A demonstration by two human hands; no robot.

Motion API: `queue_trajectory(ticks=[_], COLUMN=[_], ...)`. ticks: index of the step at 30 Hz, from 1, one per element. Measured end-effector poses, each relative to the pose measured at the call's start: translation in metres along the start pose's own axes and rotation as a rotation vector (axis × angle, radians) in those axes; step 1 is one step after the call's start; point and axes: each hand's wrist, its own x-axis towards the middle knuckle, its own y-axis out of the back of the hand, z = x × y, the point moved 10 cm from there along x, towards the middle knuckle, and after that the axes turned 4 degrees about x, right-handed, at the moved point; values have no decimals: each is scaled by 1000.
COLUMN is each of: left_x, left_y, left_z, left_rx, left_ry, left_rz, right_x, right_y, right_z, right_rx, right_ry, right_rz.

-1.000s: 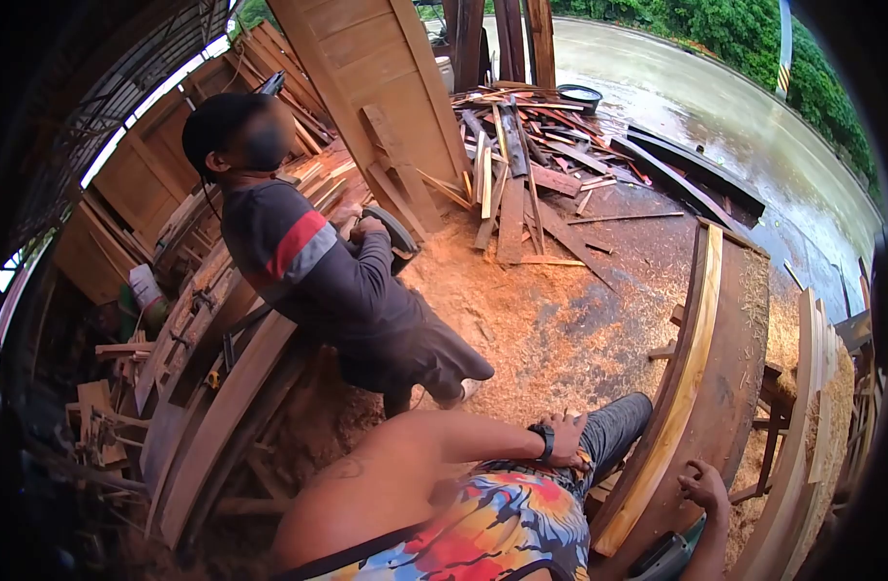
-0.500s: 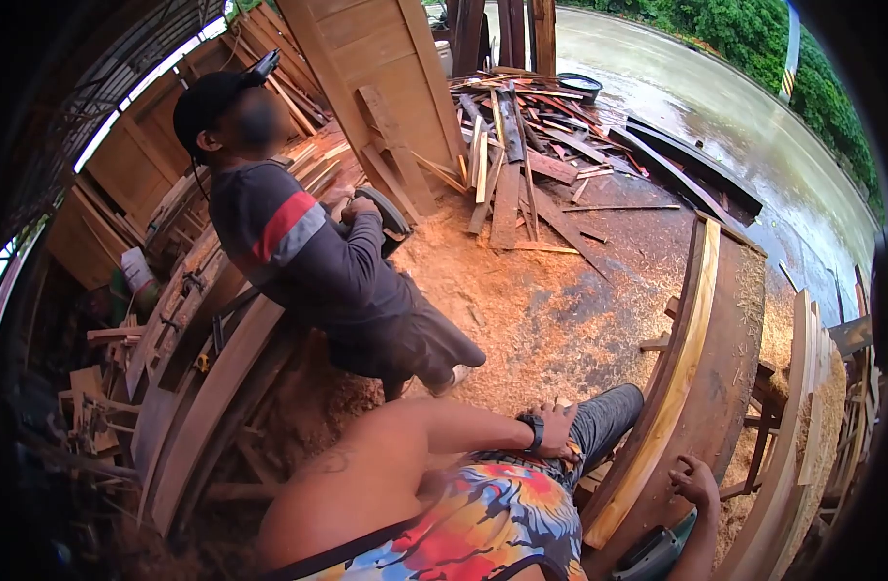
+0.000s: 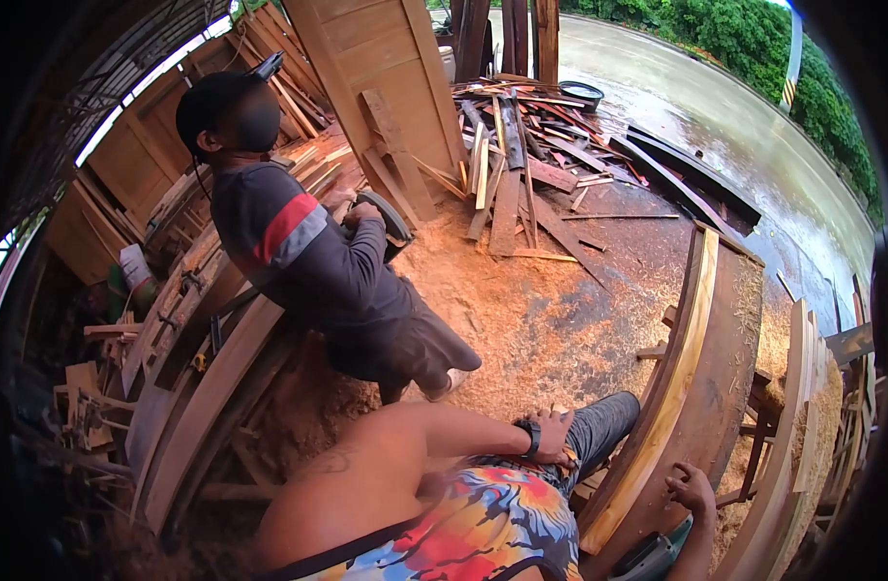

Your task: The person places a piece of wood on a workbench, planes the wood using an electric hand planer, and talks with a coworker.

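My left hand (image 3: 553, 436), with a dark watch at the wrist, lies on my hip at the top of my thigh and holds nothing. My right hand (image 3: 692, 487) hangs over the wide brown board (image 3: 710, 387), index finger stretched out and the others loosely bent, nothing in it. Below it a green and black power tool (image 3: 657, 554) sits on the board, partly hidden by my forearm and cut by the frame edge. Left of this hand, a long pale wood strip (image 3: 671, 387) runs lengthwise along the board.
At left a person (image 3: 299, 242) in a dark cap holds a round-ended tool (image 3: 390, 215) beside stacked timber (image 3: 221, 387). A scrap wood pile (image 3: 531, 155) lies ahead on the shavings-covered floor (image 3: 521, 320). More planks (image 3: 802, 426) stand at right.
The view has shifted very slightly. My right hand is a little lower in the picture with its fingers slightly rearranged; my left hand stays on my hip.
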Motion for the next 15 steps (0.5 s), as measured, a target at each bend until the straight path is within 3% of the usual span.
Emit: queue_trajectory(ticks=[15], left_x=[4], left_y=[-6], left_z=[0], left_rx=[12], left_ry=[-31], left_rz=[37], right_x=[-2], right_y=[1], right_z=[0], right_rx=[27], right_ry=[-15], right_rz=[21])
